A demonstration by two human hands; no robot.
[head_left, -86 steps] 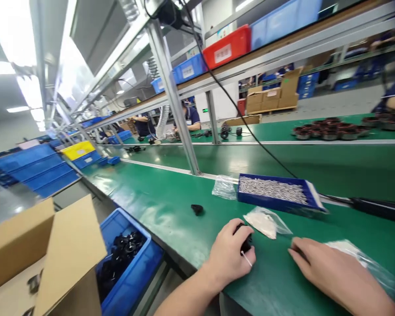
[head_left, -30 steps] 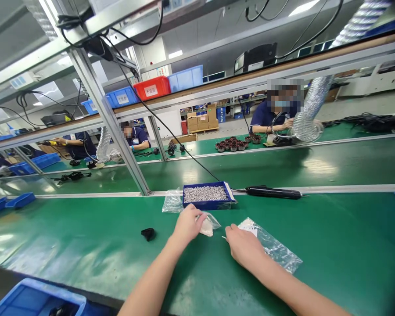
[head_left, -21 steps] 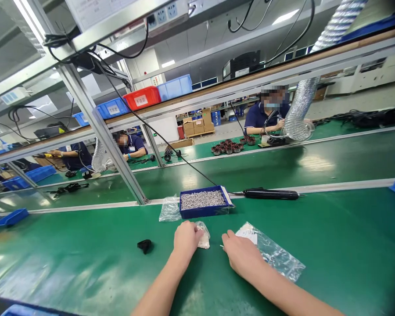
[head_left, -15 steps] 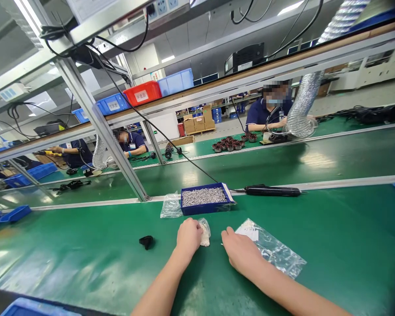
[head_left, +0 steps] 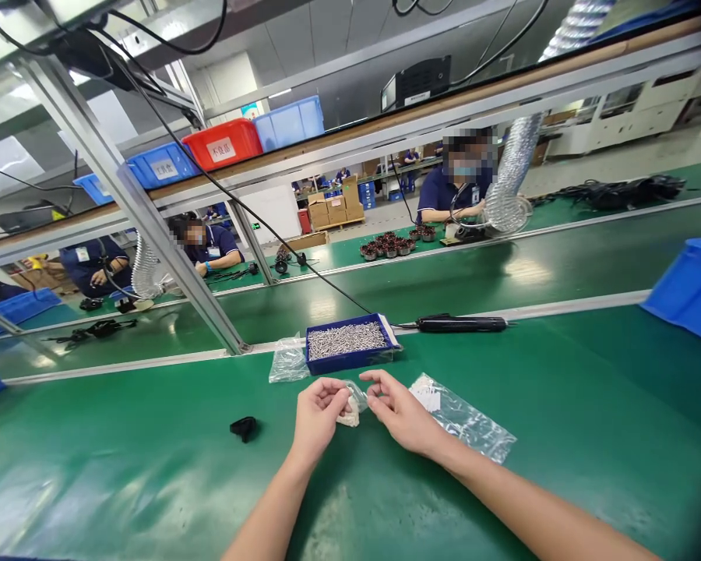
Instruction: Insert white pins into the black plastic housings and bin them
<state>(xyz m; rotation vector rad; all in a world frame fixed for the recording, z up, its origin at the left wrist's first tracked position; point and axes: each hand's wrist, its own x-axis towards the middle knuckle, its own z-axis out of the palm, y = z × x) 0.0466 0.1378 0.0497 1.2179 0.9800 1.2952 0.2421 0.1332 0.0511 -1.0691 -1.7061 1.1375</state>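
A small clear plastic bag of cream-white bits is pinched between the thumb and fingers of my left hand, just above the green worktop. Close to the bag's right edge is my right hand, its index finger and thumb apart with a gap between them. Whether its thumb touches the plastic is hard to make out. To its right lies a larger flat clear bag with a white label. Behind both hands stands a blue tray full of small silver screws. A small black part rests at the left.
A black pen-shaped electric screwdriver lies right of the tray, its cable running upward. Left of the tray is a crumpled clear bag. A metal post rises at left; a blue bin stands far right. Co-workers sit across the line.
My right hand has left the larger bag and moved left to the small one, its fingers spreading. My left hand still holds the small bag. The view has shifted to the right.
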